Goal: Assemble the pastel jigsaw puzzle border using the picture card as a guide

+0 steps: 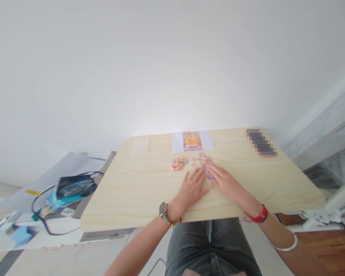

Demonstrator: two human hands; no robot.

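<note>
- Head view: we see both hands flat on the light wood bench (138, 191), side by side near its middle.
- Left hand (192, 188): fingers spread, palm down, ring on one finger, watch and bead bracelet at the wrist. Its grip is loose and holds nothing; fingertips lie just beside the puzzle pieces (201, 163).
- Right hand (226, 182): palm down, fingers stretched, tips touching the near edge of the puzzle pieces. Its grip is loose too, nothing pinched that we can make out. Red cord at the wrist, bangle further up the arm.
- Puzzle pieces: pale pink-purple cluster, just ahead of both hands.
- Second heap of orange-pink pieces (178, 163) sits just left of it, apart from the hands.
- Reference picture (192, 141) on white paper lies beyond the pieces, near the far edge.
- Phone (261, 142), blurred, at the far right corner.
- Clutter and cables on the floor, left of the bench.
</note>
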